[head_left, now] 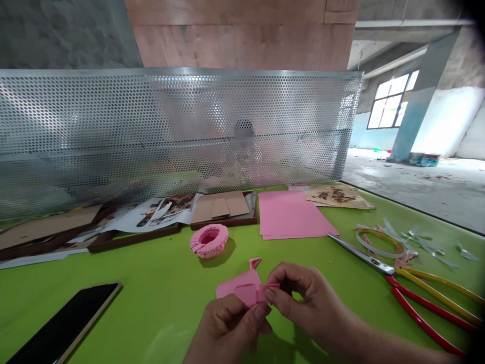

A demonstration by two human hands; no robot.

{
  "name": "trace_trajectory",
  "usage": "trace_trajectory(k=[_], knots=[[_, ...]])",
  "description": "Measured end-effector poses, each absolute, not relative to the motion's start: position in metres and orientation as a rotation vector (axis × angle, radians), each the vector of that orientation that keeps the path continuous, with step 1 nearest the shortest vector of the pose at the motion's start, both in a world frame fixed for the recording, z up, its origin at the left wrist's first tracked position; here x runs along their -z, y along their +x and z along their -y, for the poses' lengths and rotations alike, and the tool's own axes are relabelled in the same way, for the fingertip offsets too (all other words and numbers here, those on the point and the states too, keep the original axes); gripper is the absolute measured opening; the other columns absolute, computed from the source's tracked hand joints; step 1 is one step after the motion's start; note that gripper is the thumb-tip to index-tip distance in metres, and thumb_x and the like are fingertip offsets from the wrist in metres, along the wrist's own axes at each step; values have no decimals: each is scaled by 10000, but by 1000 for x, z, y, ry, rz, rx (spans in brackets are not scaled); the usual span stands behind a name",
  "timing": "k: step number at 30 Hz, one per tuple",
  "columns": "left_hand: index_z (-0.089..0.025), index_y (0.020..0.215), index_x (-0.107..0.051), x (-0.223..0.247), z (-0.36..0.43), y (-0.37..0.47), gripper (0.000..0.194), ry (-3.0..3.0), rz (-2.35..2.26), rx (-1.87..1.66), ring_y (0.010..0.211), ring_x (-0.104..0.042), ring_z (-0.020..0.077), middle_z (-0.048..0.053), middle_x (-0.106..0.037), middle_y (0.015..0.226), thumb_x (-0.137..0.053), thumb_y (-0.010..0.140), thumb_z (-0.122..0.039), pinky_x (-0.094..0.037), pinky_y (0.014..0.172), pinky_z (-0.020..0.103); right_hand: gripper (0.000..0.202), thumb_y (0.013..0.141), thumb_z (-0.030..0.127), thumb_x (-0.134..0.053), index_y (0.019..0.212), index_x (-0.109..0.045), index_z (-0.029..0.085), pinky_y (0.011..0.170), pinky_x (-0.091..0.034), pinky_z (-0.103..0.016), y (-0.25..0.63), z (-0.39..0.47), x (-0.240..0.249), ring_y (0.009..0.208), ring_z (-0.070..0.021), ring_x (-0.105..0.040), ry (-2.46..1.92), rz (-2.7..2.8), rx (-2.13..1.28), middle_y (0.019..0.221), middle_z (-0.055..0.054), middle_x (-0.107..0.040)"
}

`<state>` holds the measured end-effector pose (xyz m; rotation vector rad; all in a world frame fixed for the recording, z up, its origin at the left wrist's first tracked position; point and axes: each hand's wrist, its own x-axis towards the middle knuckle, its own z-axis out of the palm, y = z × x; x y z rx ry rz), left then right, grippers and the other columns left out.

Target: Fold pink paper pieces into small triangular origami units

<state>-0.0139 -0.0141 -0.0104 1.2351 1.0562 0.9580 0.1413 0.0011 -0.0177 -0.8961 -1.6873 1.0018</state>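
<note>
Between my two hands is a small folded piece of pink paper (245, 290), raised over the green table. My left hand (231, 326) pinches its lower edge between thumb and fingers. At its right end, my right hand (303, 298) grips a narrow fold with thumb and forefinger. A small pink pointed bit (255, 263) shows just above the folded paper. Behind my hands, a ring of pleated pink paper (209, 241) lies on the table, touching neither hand.
Pink sheets (291, 215) lie at the back centre. Large scissors (382, 267), a roll of tape (381, 242) and clear scraps are at the right. A phone (71, 323) lies at the left. Frames with papers (223, 206) line a perforated metal panel (182, 126).
</note>
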Motion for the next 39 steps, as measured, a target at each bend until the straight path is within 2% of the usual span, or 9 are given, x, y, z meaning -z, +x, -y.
trace_trajectory(k=[5, 8, 11, 15, 22, 27, 31, 34, 39], knots=[[-168, 755, -718, 15, 15, -11, 318, 1076, -939, -992, 476, -451, 99, 12, -604, 575, -775, 538, -394, -358, 471, 226, 149, 801, 138, -567, 893, -654, 216, 624, -445, -223, 151, -2, 17, 699, -138, -596, -783, 1816, -462, 781, -20, -664], [-162, 710, -716, 17, 15, -12, 302, 1090, -820, -993, 519, -500, 127, 43, -628, 632, -681, 645, -455, -412, 527, 264, 249, 811, 127, -549, 1020, -612, 246, 651, -423, -263, 157, -3, 16, 752, -158, -608, -696, 1993, -137, 887, -39, -681], [-166, 700, -701, 17, 14, -14, 318, 983, -743, -1017, 554, -511, 149, 55, -630, 703, -577, 742, -456, -431, 514, 276, 278, 818, 141, -534, 1071, -578, 247, 625, -406, -277, 159, -3, 16, 713, -160, -607, -668, 2084, 20, 896, -50, -687], [-163, 674, -681, 15, 14, -16, 249, 933, -779, -1037, 557, -489, 140, 24, -605, 628, -567, 779, -359, -416, 538, 260, 305, 804, 126, -511, 1079, -570, 245, 652, -432, -271, 156, -2, 18, 751, -161, -615, -667, 2115, 19, 942, -53, -681], [-125, 635, -663, 12, 11, -15, 307, 972, -865, -1072, 543, -454, 133, 30, -589, 579, -482, 836, -270, -379, 524, 248, 351, 772, 67, -501, 1081, -558, 223, 769, -452, -242, 153, 2, 16, 882, -166, -599, -740, 2007, -251, 959, -58, -656], [-130, 655, -658, 13, 10, -14, 308, 952, -847, -1058, 543, -433, 127, 19, -564, 578, -483, 837, -306, -364, 522, 246, 241, 737, 139, -585, 971, -563, 192, 678, -464, -263, 148, 0, 19, 746, -167, -583, -746, 2014, -354, 846, -50, -635], [-132, 621, -644, 17, 12, -15, 316, 911, -834, -1066, 532, -418, 123, 6, -533, 556, -488, 836, -302, -366, 521, 250, 193, 720, 114, -611, 890, -574, 197, 656, -450, -246, 147, -2, 22, 744, -154, -580, -753, 2050, -334, 836, -36, -626], [-135, 620, -654, 19, 13, -16, 279, 884, -847, -1080, 552, -446, 130, 9, -553, 556, -563, 788, -338, -376, 552, 257, 149, 760, 141, -594, 894, -583, 204, 665, -443, -245, 148, -1, 22, 749, -150, -581, -718, 2081, -275, 837, -35, -630], [-160, 542, -650, 18, 14, -18, 278, 838, -938, -1059, 533, -461, 123, -21, -549, 489, -724, 609, -420, -370, 577, 251, 138, 804, 180, -565, 937, -593, 203, 646, -429, -245, 150, -1, 19, 732, -143, -583, -686, 2157, -143, 842, -36, -641]])
